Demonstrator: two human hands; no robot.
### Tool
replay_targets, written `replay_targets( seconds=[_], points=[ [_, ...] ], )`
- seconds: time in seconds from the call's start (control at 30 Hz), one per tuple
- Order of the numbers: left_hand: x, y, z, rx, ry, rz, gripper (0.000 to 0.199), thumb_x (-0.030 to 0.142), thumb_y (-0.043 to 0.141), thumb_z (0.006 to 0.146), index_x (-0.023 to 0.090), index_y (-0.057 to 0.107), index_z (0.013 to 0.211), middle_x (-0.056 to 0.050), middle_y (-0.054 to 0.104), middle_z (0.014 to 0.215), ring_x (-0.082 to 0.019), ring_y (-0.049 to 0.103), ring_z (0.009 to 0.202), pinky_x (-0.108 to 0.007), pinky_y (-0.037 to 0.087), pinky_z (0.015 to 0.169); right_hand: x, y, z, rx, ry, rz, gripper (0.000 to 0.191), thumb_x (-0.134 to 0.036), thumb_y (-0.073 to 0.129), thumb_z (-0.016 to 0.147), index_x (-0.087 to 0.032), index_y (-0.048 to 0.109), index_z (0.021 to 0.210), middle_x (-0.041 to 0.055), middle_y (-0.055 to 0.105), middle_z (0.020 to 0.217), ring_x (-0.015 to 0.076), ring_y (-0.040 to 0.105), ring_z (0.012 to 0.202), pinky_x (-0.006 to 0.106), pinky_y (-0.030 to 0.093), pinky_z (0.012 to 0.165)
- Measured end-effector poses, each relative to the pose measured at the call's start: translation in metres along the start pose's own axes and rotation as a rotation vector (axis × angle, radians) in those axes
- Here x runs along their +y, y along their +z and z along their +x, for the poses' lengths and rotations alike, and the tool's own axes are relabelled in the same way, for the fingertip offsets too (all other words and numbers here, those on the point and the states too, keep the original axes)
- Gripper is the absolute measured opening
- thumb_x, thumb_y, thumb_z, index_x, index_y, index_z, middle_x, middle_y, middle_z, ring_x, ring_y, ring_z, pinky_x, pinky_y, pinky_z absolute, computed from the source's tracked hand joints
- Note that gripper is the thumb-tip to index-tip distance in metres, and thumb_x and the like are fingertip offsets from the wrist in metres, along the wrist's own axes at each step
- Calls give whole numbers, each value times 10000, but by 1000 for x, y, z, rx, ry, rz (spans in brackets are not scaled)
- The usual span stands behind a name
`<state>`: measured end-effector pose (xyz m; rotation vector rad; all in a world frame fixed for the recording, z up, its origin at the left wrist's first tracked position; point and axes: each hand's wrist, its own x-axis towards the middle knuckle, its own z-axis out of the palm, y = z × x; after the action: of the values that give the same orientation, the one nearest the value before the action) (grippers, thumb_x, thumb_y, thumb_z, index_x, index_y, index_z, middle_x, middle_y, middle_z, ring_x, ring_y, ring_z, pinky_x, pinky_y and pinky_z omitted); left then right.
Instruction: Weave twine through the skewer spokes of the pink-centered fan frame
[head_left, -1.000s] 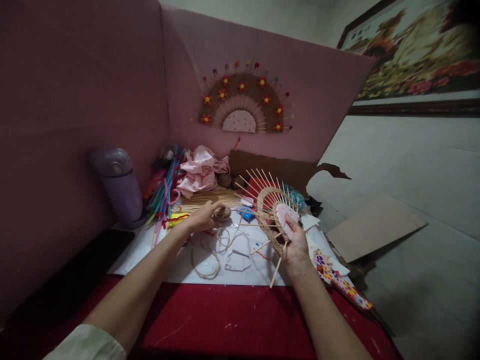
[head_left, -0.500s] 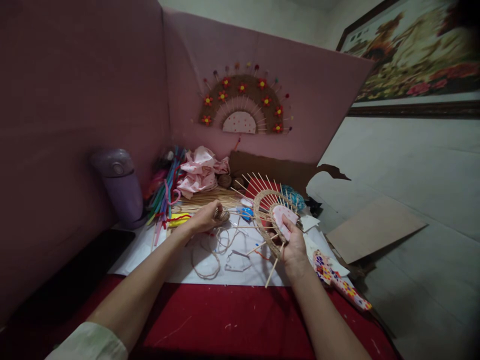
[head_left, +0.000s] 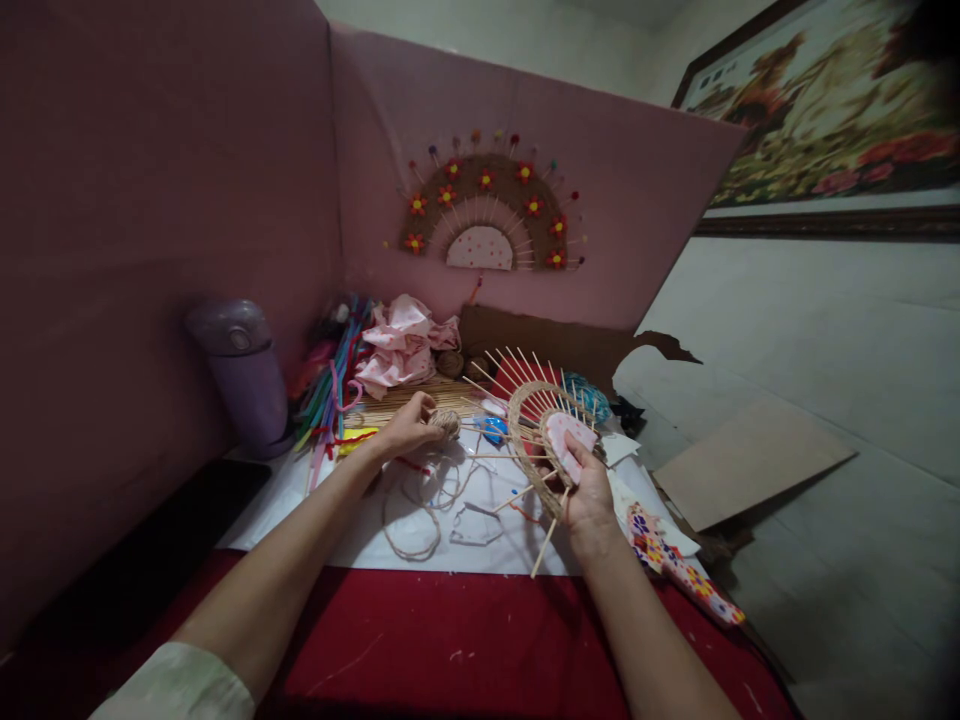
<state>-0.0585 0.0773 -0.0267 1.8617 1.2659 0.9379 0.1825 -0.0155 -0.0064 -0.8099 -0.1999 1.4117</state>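
Stick fan (head_left: 534,440): pale sticks are radiating from a half-round, pink-spotted white centre patch (head_left: 568,446); a curved band of brown twine is crossing them partway out, leaving the tips bare. Fan is tilting above the right part of the white sheet (head_left: 360,548), sticks spreading leftward, upward and down toward its near edge; right hand (head_left: 589,490) is gripping the patch. Twine ball (head_left: 448,425), brown and loosely wound, is sitting at the left hand's (head_left: 411,425) fingertips over the sheet's far part. Loose twine (head_left: 412,552) is lying in open loops on the sheet's middle.
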Motion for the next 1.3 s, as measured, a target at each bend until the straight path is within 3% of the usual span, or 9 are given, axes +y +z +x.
replay_targets(
  seconds=[0.13, 0.4, 0.53, 0.63, 0.77, 0.93, 1.3],
  points=[
    [5, -4, 1, -55, -95, -185, 427, 296, 567, 646, 156, 473, 1038, -35, 579, 807, -156, 573, 678, -273, 460, 562, 0, 0, 0, 1, 16, 9, 116, -207, 508, 796, -112, 573, 804, 73, 651, 578, 154, 604, 448, 199, 451, 336],
    [6, -10, 1, 72, -176, -174, 318, 356, 534, 685, 133, 535, 911, -51, 593, 752, -136, 546, 569, -246, 435, 474, 0, 1, -2, -3, 9, 6, 110, -192, 499, 788, -124, 575, 828, 58, 657, 592, 166, 619, 474, 224, 471, 360],
    [-3, -11, 3, 115, -91, 17, 330, 371, 556, 645, 131, 579, 872, -60, 620, 790, -171, 573, 678, -258, 436, 545, -1, 1, -2, -7, 17, -15, 125, -203, 489, 797, -113, 577, 806, 77, 653, 568, 152, 597, 437, 187, 422, 317],
    [-7, -11, 4, 70, -52, 83, 363, 352, 546, 639, 120, 582, 916, -74, 632, 871, -197, 579, 782, -278, 451, 624, -1, 0, -1, -20, 16, -25, 129, -208, 499, 796, -108, 580, 802, 86, 653, 570, 152, 593, 429, 194, 434, 324],
    [-8, -8, 3, 3, -16, 93, 392, 355, 534, 658, 113, 578, 962, -80, 635, 893, -206, 581, 808, -303, 456, 680, 0, -2, 1, -20, 14, -2, 115, -209, 521, 782, -118, 582, 819, 69, 654, 590, 166, 615, 467, 233, 487, 372],
    [-4, -5, 3, 8, 55, 190, 330, 362, 527, 677, 133, 600, 903, -66, 646, 860, -208, 580, 816, -307, 450, 717, 0, -2, 1, -20, 11, 10, 115, -212, 539, 768, -125, 582, 829, 60, 659, 611, 170, 626, 488, 238, 497, 384],
    [9, -4, 0, 257, 140, 359, 162, 272, 508, 722, 175, 638, 714, -41, 651, 766, -165, 572, 739, -260, 419, 687, 0, 3, -5, -3, 16, 6, 105, -214, 533, 778, -121, 571, 808, 67, 651, 577, 156, 605, 450, 186, 428, 307]
  ],
)
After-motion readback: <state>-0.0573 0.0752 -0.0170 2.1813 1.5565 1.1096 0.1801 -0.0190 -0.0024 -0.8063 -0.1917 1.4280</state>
